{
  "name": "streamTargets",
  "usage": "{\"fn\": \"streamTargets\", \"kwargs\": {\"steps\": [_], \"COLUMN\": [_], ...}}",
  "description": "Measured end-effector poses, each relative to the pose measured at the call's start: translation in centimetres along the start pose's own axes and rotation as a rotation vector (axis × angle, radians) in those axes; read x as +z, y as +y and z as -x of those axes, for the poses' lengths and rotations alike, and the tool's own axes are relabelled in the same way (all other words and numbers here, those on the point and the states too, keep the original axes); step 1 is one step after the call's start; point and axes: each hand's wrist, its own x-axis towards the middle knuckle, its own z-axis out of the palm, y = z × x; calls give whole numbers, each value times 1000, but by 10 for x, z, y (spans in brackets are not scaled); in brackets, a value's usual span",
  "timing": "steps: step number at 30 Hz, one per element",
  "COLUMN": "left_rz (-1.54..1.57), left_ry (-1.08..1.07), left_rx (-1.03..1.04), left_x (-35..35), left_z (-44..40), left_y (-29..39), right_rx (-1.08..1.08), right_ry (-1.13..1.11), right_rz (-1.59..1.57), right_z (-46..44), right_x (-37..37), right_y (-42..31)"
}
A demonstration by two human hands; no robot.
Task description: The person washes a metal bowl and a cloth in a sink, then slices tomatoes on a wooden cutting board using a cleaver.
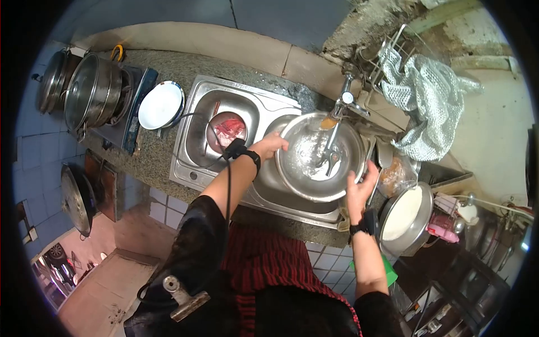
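Note:
A wide metal basin [295,178] sits over the right sink bowl, beneath the tap [341,104], and its inside looks wet and shiny. My left hand [268,146] is closed on the basin's left rim. At the lower right rim is my right hand [360,194], its thumb by the inner edge and its fingers outside, so the rim lies between them. In the left sink bowl a smaller round bowl [211,126] contains red, meat-like pieces [229,130].
A white bowl [160,106] stands on the counter left of the sink [193,95], beside a stove with a large pot [92,92]. To the right are a silvery quilted cloth [429,106], a plastic bag [397,175] and a pan with pale contents [403,213]. A cable crosses my left arm.

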Motion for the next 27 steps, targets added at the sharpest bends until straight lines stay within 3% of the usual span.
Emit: {"fn": "streamTargets", "kwargs": {"steps": [2, 3, 4, 6, 7, 9, 10, 12, 13, 16, 18, 20, 22, 23, 24, 26, 27], "left_rz": [53, 78, 82, 158, 92, 23, -53, -78, -56, -43, 105, -117, -342, -404, -372, -430, -440], "left_ry": [42, 73, 69, 9, 6, 75, 157, 161, 135, 80, 196, 260, 402, 465, 398, 349, 357], "left_rx": [-8, -41, -41, 29, 93, 212, 331, 349, 355, 325, 335, 377, 737, 600, 555, 588, 576], "left_x": [6, 4, 13, 31, 38, 60, 67, 68, 67, 57, 41, 23, -8, -12, -16, -12, -9], "left_z": [-17, -44, -44, -47, -56, -63, -68, -91, -95, -60, -37, -7, -32, -18, -9, 14, 26], "left_y": [-17, -38, -37, -32, -34, -37, -39, -48, -51, -44, -41, -26, -39, -41, -38, -33, -31], "right_rx": [231, 66, 434, 786, 784, 357, 355, 230, -41, -126, -253, -244, -190, -120, -125, -129, -612], "right_ry": [96, -14, -442, -572, -565, -410, -409, -406, -371, -426, -409, -461, -529, -596, -586, -552, -447], "right_rz": [-161, -75, -332, -250, -242, -120, -116, 232, 287, 305, 385, 348, 187, 184, 172, 109, 233], "right_z": [2, 3, -1, 8, 13, 24, 20, 18, 20, 10, -6, -25, -55, -70, -79, -91, -97], "right_x": [-7, -11, -22, -33, -33, -29, -31, -34, -25, -1, 23, 43, 77, 87, 90, 93, 98], "right_y": [0, 22, 19, -1, 12, 46, 27, -9, 9, 9, 9, -3, 11, 4, 1, -15, -6]}}
